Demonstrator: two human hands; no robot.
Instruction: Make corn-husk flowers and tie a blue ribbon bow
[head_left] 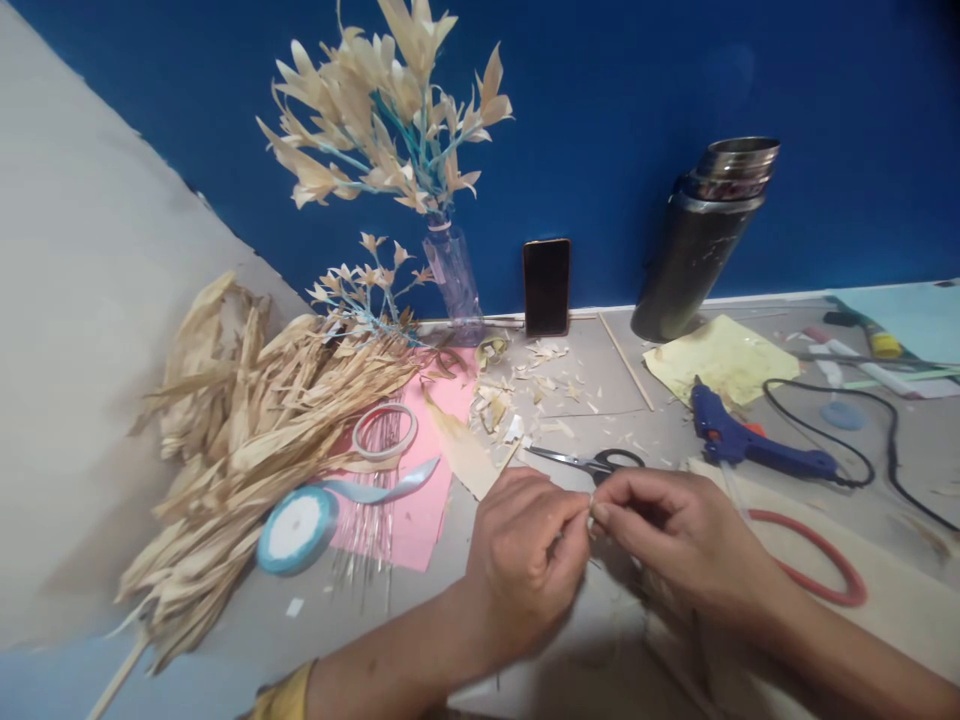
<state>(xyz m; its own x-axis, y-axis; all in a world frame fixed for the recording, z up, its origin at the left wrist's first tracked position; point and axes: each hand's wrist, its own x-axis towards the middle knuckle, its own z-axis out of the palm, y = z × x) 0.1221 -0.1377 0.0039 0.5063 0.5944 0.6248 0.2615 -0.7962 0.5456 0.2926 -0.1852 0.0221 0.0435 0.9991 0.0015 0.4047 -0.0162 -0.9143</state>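
My left hand (525, 550) and my right hand (675, 525) meet over the near middle of the table, fingertips touching. Both are closed in a pinch around a small pale piece (592, 512), mostly hidden by the fingers, whose kind I cannot make out. Just beyond them lie black-handled scissors (577, 460), blades pointing left. A flat piece of dried corn husk (461, 450) rests left of the scissors, and pale husk scraps (551, 385) are scattered behind. To the right of my right hand is a blue hot glue gun (757, 440) with its cord.
A heap of dried husks (262, 420), a light blue ribbon spool (296, 530), a tape roll (385, 432) and pink paper (442, 480) lie left. Husk flowers (397, 110) in a bottle (454, 275), a phone (547, 288) and a steel flask (697, 240) stand behind. A red ring (825, 555) lies right.
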